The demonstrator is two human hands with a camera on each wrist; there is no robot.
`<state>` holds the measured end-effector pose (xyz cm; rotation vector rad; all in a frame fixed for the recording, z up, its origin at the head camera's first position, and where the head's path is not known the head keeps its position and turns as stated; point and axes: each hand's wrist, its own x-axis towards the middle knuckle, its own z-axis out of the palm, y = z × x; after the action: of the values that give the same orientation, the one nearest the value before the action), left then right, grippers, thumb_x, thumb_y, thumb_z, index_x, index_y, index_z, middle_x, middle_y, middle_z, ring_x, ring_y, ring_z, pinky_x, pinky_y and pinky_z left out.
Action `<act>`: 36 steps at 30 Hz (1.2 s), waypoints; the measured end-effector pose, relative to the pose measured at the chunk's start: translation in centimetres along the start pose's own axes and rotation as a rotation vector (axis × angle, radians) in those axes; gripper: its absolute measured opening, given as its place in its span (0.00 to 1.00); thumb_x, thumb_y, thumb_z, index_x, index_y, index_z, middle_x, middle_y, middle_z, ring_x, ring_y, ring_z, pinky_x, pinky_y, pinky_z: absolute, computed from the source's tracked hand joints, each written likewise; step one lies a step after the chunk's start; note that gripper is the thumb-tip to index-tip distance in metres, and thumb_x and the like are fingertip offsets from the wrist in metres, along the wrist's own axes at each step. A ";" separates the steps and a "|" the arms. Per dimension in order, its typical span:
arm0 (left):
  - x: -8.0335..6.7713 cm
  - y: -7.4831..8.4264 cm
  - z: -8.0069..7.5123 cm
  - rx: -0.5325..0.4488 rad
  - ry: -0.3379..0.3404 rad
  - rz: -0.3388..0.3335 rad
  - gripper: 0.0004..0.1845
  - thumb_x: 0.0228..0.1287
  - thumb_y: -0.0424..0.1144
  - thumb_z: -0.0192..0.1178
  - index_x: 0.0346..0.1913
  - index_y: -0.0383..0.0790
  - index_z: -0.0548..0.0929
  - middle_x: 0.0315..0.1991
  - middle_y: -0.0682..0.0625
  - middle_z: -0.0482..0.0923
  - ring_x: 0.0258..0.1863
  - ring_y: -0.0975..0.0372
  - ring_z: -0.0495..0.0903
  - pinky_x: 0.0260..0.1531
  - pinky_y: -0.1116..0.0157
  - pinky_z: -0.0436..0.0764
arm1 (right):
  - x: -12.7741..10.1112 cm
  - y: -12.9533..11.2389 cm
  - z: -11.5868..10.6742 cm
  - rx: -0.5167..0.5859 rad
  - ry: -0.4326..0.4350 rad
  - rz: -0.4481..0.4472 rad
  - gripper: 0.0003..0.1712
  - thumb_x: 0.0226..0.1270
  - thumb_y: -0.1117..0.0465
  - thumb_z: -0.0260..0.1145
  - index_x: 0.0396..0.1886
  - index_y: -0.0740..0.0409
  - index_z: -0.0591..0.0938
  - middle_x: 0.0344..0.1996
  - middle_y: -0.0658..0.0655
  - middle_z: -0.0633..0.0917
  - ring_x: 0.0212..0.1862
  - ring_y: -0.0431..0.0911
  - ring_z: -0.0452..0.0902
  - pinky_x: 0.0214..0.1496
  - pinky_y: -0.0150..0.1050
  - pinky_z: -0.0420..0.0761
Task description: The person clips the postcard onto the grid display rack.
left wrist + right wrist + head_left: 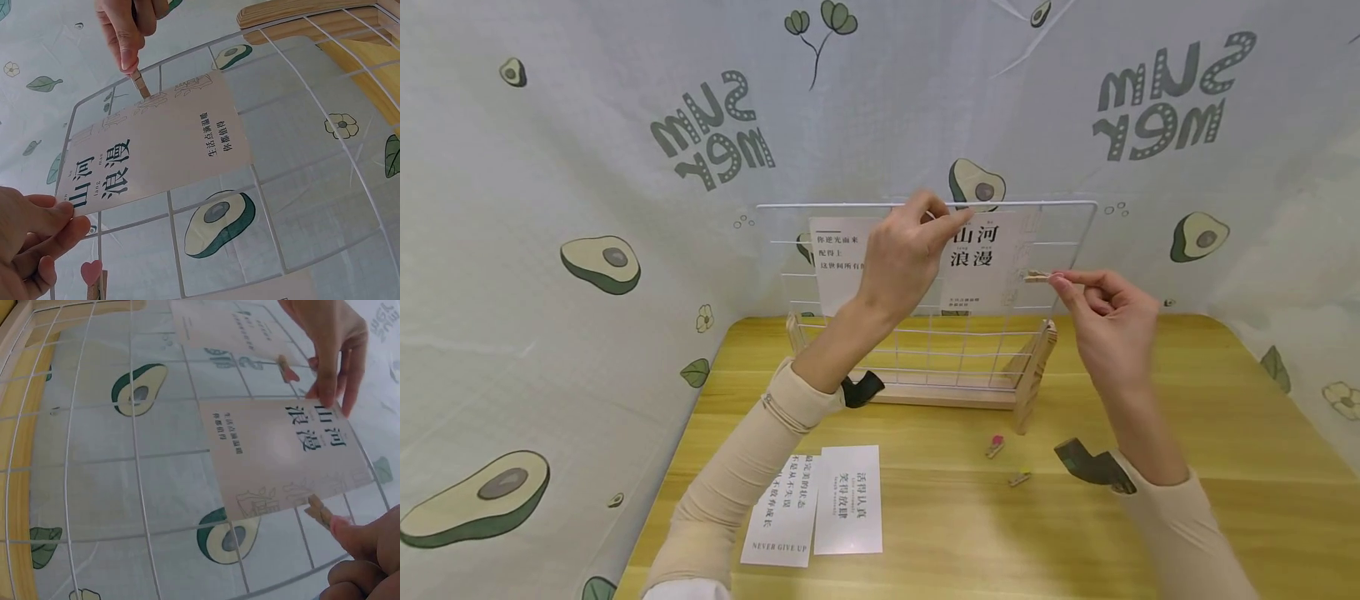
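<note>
Card (983, 260) held flat against wire grid (1075, 250) — left hand (901, 260) pinching its upper left corner. Right hand (1108, 321) grip closed on small wooden clip (1037, 277) at card's right edge. Two more cards (816, 510) on table (970, 517) below grid.

left card (838, 262): its right part is hidden behind the left hand (904, 254), so its lines of print break off.
small print on the held card (983, 262): too small to read in the head view.
clips on the table (996, 445): too small to tell their make.
right hand (365, 556): cut off by the right wrist view's near right corner; only fingertips on the wooden clip (320, 511) show.
left hand, left wrist view: cut off at the left edge.
</note>
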<state>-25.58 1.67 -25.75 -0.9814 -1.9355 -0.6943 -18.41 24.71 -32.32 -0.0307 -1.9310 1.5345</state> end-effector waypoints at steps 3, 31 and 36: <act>0.0 0.0 -0.1 0.016 0.007 0.003 0.12 0.74 0.28 0.59 0.48 0.41 0.92 0.35 0.45 0.82 0.33 0.56 0.85 0.31 0.65 0.83 | 0.2 0.1 0.6 0.064 0.005 0.020 0.08 0.66 0.66 0.74 0.42 0.66 0.90 0.12 0.46 0.61 0.19 0.41 0.45 0.24 0.35 0.50; -0.1 0.1 -0.1 0.084 0.000 0.010 0.17 0.71 0.22 0.56 0.49 0.40 0.92 0.38 0.45 0.82 0.34 0.56 0.85 0.34 0.67 0.81 | 1.0 -0.5 0.8 0.350 0.062 0.032 0.07 0.62 0.70 0.75 0.38 0.70 0.89 0.23 0.49 0.87 0.19 0.40 0.46 0.22 0.26 0.53; -0.1 0.1 -0.2 0.092 -0.003 0.015 0.18 0.71 0.21 0.56 0.49 0.40 0.92 0.38 0.45 0.82 0.34 0.57 0.85 0.34 0.67 0.81 | 1.3 -1.3 0.5 0.370 0.110 -0.009 0.08 0.60 0.70 0.76 0.38 0.72 0.89 0.12 0.49 0.69 0.20 0.41 0.43 0.23 0.31 0.46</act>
<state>-25.44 1.55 -25.74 -0.9399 -1.9426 -0.5902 -19.17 24.40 -30.65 0.0524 -1.5362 1.8211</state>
